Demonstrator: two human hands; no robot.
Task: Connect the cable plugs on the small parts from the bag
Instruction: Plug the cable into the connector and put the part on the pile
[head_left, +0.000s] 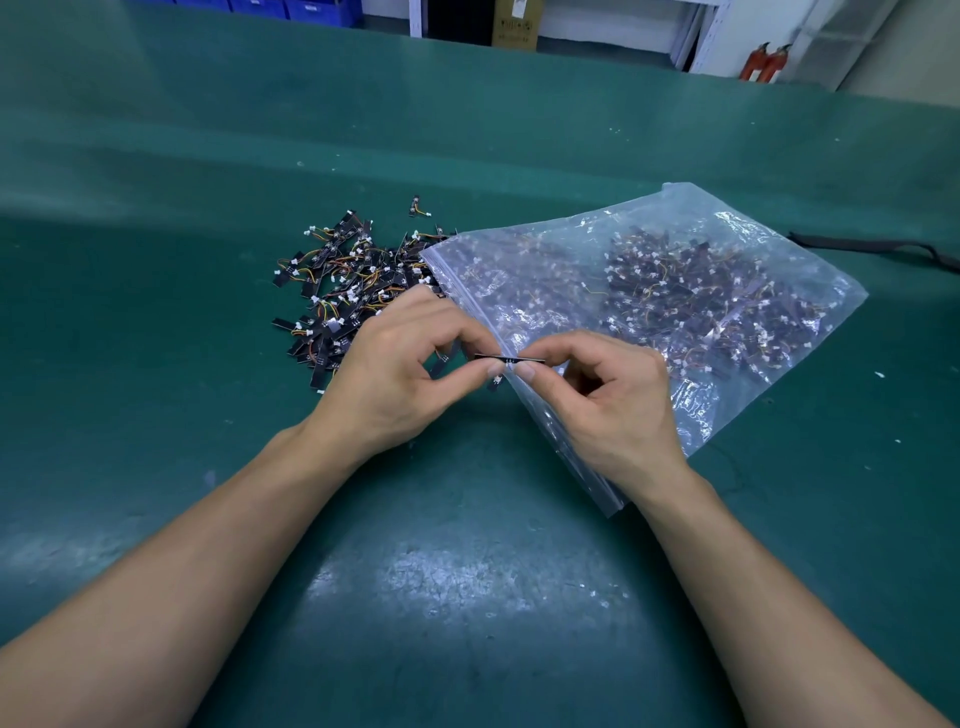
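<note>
Both hands meet over the green table, holding one small black strip part (509, 358) edge-on between them. My left hand (400, 384) pinches its left end between thumb and forefinger. Its right end is pinched the same way by my right hand (608, 400). A second small black piece (494, 384) hangs just under my left thumb. The clear plastic bag (665, 291), full of the same black parts with thin wires and white plugs, lies to the right, under my right hand. A loose pile of parts (343, 291) lies beside the bag's mouth, behind my left hand.
The green table mat (467, 597) stretches wide on all sides. One stray part (418, 206) lies beyond the pile. A black strap (878, 244) lies at the far right. Blue bins, a cardboard box and red extinguishers (766, 62) stand past the table's back edge.
</note>
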